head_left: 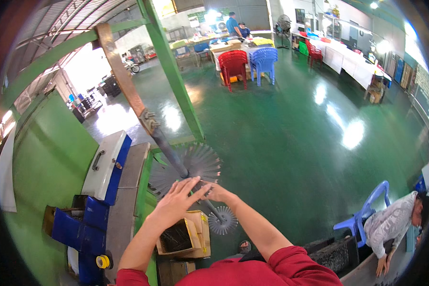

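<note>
A large round slotted metal disc point(202, 159) with radial strips sits on a slanting grey shaft point(169, 155). My left hand point(176, 202) lies over the disc's near side, its fingers stretched out and resting at or just above the shaft. Beside it, my right hand point(218, 192) reaches to the disc's near right edge. Its fingertips are partly hidden behind my left hand, so their grip does not show. Lower on the shaft is a smaller slotted disc point(226, 223). A copper-coloured bar point(124, 76) joins the shaft's upper end through a bolted clamp point(148, 120).
Green frame posts point(169, 62) stand around the bar. To my left are a white-and-blue toolbox point(102, 167), blue bins point(83, 224) and a yellow tape roll point(102, 261). Cardboard boxes point(200, 229) stand below my hands. A person point(391, 221) sits at lower right by a blue chair point(360, 221).
</note>
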Demonstrator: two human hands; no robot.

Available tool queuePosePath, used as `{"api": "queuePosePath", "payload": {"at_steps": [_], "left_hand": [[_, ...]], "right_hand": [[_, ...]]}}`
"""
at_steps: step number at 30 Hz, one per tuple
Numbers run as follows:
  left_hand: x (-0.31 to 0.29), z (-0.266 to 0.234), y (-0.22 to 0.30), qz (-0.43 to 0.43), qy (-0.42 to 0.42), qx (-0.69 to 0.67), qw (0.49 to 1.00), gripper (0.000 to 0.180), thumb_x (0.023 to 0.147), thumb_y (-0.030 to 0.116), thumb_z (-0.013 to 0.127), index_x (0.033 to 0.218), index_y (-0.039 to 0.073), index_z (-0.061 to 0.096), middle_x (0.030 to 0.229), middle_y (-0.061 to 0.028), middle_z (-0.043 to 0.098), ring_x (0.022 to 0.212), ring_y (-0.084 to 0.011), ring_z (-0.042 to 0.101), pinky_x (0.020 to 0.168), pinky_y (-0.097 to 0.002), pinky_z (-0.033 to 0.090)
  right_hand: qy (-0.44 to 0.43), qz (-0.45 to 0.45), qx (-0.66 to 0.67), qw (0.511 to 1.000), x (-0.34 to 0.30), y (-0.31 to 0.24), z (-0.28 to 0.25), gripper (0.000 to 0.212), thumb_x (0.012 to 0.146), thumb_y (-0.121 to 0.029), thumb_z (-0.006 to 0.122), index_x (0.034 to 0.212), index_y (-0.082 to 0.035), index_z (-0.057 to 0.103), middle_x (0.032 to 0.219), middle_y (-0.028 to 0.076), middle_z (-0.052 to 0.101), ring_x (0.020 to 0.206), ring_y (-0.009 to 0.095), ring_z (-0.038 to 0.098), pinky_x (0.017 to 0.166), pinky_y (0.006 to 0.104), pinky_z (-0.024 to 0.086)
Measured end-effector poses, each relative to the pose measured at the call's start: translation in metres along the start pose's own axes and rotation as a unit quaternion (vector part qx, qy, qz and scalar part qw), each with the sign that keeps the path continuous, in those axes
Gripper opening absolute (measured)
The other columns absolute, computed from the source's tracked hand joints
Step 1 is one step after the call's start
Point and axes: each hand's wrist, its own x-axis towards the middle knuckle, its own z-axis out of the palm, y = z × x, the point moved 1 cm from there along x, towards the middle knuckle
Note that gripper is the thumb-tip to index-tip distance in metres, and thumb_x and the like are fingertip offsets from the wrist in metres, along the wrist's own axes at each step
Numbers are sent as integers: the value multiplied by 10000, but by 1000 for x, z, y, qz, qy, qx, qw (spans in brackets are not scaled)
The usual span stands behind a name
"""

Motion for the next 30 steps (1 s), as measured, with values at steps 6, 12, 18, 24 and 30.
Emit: {"api": "queuePosePath", "payload": {"at_steps": [6,12,18,24,30], "left_hand": [[-6,-15,5,-49,-39,-44,997,786,769,106,680,1468,220,341,1495,-131,309,1399,-348,267,1121,-526,266],[-2,-21,75,61,122,-176,975,723,797,126,688,1448,117,373,1491,-129,343,1375,-352,317,1106,-467,306],[17,50,274,247,-6,-329,912,628,834,59,637,1419,93,412,1409,-148,441,1285,-337,434,1061,-407,377],[-29,98,505,490,-175,-398,756,596,855,71,615,1417,82,415,1394,-164,448,1285,-335,433,1063,-404,372],[-83,141,673,617,-358,-364,600,567,873,73,590,1411,52,412,1396,-185,453,1310,-349,412,1080,-398,348]], "right_hand": [[36,253,-93,962,-194,87,-79,578,804,-374,731,1248,-43,564,1184,139,630,1101,239,591,933,363,470],[241,545,-59,801,-556,129,-25,507,753,-367,780,1136,-59,652,1083,132,683,995,249,647,856,371,508],[418,578,61,698,-781,91,181,487,766,-359,752,1134,-56,655,1051,141,692,1006,260,654,887,365,501],[495,576,38,650,-860,54,351,418,802,-347,700,1115,-72,662,1083,138,684,1039,283,639,906,386,493],[635,551,76,536,-929,29,384,450,760,-414,737,1090,-113,681,993,150,695,974,314,648,855,417,508]]}}
